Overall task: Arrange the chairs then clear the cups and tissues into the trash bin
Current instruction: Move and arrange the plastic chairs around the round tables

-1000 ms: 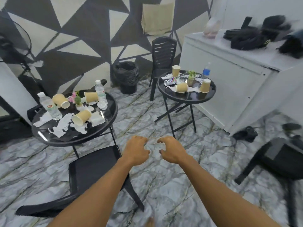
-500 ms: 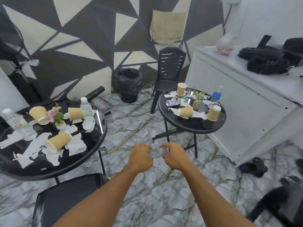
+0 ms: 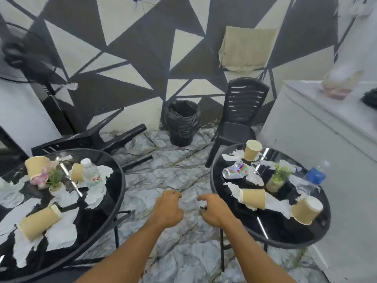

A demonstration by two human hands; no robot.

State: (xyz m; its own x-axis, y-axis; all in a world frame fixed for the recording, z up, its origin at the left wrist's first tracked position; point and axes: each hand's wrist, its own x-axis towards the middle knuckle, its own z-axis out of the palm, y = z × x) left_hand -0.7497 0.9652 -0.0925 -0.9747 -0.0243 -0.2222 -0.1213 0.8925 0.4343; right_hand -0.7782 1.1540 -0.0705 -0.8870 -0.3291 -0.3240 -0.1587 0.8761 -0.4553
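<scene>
Both forearms reach forward over the marble floor, side by side, backs of the hands up. The left hand and the right hand hang just apart, fingers loosely curled, holding nothing and touching nothing. They sit over the gap between two round black desks.

The right desk, nearest the right hand, carries a lying cup with its rim toward the hand, a tilted cup near the right edge and a standing cup at the far edge. The tilted cup's pale inside looks empty, though blur makes that uncertain. Torn white tissues lie among them, along with a crushed can, a small plant and a blue-labelled bottle.

The left desk holds a tipped cup near the front on scraps of tissue, a second cup on its side against a water bottle, and a third cup at the far left beside a flower pot.

Beyond the desks, the trash bin stands against the patterned wall, lined with a black bag; its inside is too dark to read. An upright chair stands just behind the right desk. A toppled chair lies behind the left desk, legs pointing toward the bin.
</scene>
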